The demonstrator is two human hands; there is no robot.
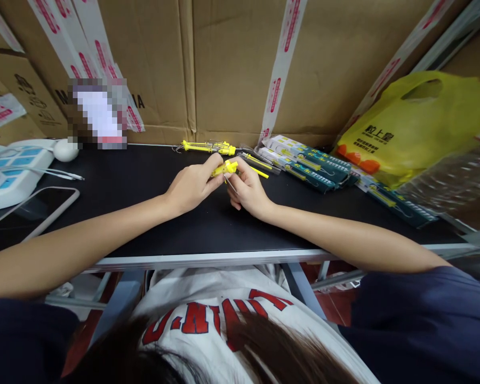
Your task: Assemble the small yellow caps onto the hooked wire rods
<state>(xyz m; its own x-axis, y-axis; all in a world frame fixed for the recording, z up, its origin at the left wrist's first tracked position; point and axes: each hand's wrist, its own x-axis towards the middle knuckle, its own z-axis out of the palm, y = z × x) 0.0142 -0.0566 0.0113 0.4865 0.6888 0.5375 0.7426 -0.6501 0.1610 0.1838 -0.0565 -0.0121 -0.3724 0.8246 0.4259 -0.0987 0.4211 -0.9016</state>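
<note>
A small yellow plastic part point(225, 169) is held between my two hands, above the black tabletop. My left hand point(195, 181) pinches its left end between thumb and fingers. On the other end, my right hand point(248, 188) is closed, with a thin metal piece point(231, 184) showing by its fingers; whether that piece is joined to the yellow part I cannot tell. Just behind my hands lies a yellow tool with metal rods and a hook point(208, 146). To the right of it are a loose yellow stick point(258, 165) and clear plastic sleeves.
Printed boxes point(312, 162) picturing a yellow hooked tool lie to the right, near a yellow plastic bag point(414, 125) and clear plastic packaging point(452, 173). On the left are a phone point(30, 216), cables and a white power strip point(18, 168). Large cardboard boxes point(232, 64) wall the back.
</note>
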